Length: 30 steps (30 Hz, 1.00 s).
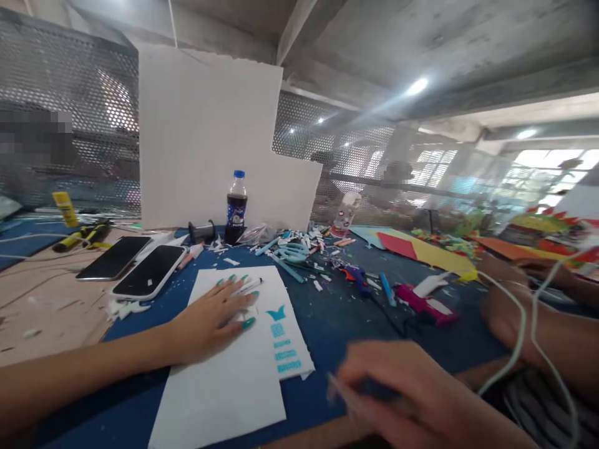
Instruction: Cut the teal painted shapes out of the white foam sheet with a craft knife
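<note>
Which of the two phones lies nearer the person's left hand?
The white-rimmed phone, on the right of the pair, is nearer the left hand; the other phone lies farther left and lacks a white rim.

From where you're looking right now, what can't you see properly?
All in the head view:
Right hand: blurred, so I can't tell what it holds, if anything.
Pen: partly hidden by the left hand.
Blue marks: too small and blurred to read.
Blue-capped bottle's label: too small to read.
Left arm: cut off by the left edge.

Left hand (pixel 210 323) — glossy teal nails (pixel 248 323)
</note>
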Motion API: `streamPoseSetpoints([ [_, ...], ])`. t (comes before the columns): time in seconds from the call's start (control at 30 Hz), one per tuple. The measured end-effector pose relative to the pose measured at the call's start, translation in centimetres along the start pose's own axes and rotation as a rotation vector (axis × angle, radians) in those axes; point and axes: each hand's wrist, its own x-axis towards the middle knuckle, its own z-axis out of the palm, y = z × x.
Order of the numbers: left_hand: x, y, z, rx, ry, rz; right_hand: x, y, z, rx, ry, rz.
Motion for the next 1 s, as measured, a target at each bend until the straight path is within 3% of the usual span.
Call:
streamPoseSetpoints([
  [0.03,-0.1,0.0,0.0,-0.01,0.002,0.002,2.6,-0.7,-0.6,-0.069,-0.05,-0.072],
  [0.07,-0.1,0.0,0.1,-0.013,0.008,0.004,5.5,-1.1,-1.1,-0.168,-0.002,-0.12],
  [0.13,-0.1,0.0,0.0,-0.008,0.023,0.009,11.2,-0.7,-1.4,-0.424,0.15,-0.08],
  [0.23,0.0,-0.1,-0.2,0.0,0.034,-0.009,17.6,2.6,-0.9,-0.487,0.21,0.025],
  [0.3,0.0,-0.1,-0.3,-0.007,0.024,-0.032,19.5,5.6,-0.1,-0.516,0.191,0.104],
  [0.43,0.0,-0.2,-0.4,-0.033,0.02,-0.036,19.5,10.6,1.6,-0.532,0.143,0.21],
  [0.57,-0.2,-0.2,0.0,-0.038,0.043,-0.035,18.9,12.4,2.0,-0.461,0.085,0.195],
  [0.7,-0.2,-0.3,0.0,-0.056,-0.055,-0.095,19.0,12.2,1.2,-0.28,0.001,0.096],
  [0.83,0.1,-1.4,-0.7,-0.066,-0.132,-0.104,19.0,10.9,1.1,-0.044,0.051,-0.018],
  [1.0,1.0,-3.2,-1.8,-0.031,-0.147,-0.132,18.7,9.0,2.1,0.685,0.158,-0.12],
])
